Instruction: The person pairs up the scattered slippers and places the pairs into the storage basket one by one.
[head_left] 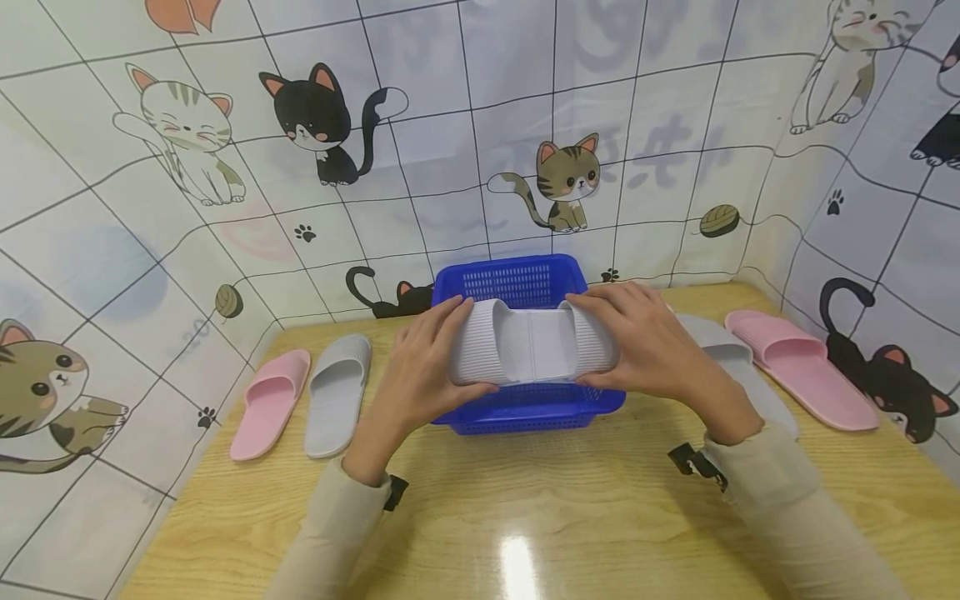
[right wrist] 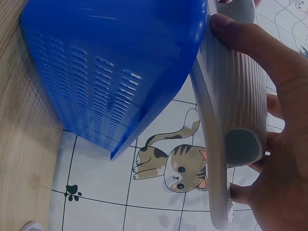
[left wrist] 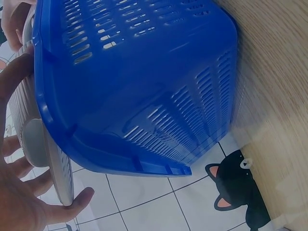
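Note:
Both hands hold a pair of light grey slippers [head_left: 537,346] sideways above the blue basket [head_left: 532,412], one ribbed strap at each end. My left hand [head_left: 416,360] grips the left end, its thumb along the near edge and its fingers over the strap. At the other end, my right hand [head_left: 647,343] grips in the same way. From the left wrist, the sole [left wrist: 60,175] shows close to the basket's rim [left wrist: 45,110]. In the right wrist view, the ribbed strap [right wrist: 236,91] lies between thumb and fingers. How the two slippers fit together is partly hidden.
On the wooden table [head_left: 525,500], a pink slipper [head_left: 272,406] and a grey slipper [head_left: 337,398] lie at the left. Another grey slipper [head_left: 761,387], partly behind the right arm, and a pink slipper [head_left: 806,371] lie at the right. Cat-print sheeting [head_left: 450,167] borders the table.

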{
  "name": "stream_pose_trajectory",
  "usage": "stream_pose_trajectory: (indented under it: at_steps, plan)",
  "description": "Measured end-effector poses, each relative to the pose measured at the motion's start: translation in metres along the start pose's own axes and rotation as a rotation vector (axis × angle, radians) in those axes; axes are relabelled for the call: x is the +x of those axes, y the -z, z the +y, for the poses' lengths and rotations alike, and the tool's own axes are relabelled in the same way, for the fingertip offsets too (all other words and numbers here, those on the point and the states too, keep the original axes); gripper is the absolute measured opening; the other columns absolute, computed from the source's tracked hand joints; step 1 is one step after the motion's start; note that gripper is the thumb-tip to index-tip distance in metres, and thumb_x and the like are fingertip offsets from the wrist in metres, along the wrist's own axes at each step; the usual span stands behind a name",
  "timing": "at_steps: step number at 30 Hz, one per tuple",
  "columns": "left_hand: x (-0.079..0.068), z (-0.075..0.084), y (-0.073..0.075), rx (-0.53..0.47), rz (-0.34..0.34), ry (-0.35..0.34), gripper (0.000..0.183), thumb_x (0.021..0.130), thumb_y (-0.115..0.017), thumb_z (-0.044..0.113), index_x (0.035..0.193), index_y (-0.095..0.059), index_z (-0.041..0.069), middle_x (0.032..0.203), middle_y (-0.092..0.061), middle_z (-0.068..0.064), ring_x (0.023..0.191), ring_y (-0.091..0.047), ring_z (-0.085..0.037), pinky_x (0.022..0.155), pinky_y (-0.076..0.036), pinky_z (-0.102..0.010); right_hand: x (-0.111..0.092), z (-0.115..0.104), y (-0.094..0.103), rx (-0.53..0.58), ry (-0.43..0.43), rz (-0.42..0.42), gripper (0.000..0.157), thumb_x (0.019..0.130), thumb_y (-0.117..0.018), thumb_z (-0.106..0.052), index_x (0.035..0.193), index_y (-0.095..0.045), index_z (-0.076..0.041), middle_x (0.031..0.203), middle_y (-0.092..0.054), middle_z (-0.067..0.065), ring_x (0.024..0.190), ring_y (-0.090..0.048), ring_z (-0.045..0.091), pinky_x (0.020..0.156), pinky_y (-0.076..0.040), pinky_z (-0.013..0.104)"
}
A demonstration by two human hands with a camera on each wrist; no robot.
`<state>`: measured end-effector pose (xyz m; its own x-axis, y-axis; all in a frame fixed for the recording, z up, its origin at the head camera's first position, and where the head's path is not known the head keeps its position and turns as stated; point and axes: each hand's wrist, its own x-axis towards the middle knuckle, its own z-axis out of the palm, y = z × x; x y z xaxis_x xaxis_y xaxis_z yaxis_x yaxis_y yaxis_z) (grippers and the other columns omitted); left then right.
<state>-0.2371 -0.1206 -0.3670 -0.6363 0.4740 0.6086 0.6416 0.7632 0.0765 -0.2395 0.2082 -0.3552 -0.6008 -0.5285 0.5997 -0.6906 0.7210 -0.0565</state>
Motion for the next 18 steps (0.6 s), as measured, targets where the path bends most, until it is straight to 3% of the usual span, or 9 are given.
stream_pose_trajectory:
  at_steps: [18]
  plan:
    - [0.0000,0.0018,-0.0009,-0.004,0.005,0.001,0.115,0.065,-0.093,0.061,0.156,-0.042,0.013,0.155,-0.050,-0.010,0.139,-0.052,-0.031,0.102,-0.050,-0.056,-0.0004,-0.0011,-0.0009,0.001,0.005,0.002,0.105,0.054,-0.098,-0.053,0.143,-0.059,-0.012,0.135,-0.062,0.015,0.127,-0.054,0.039,0.104,-0.043,0.062]
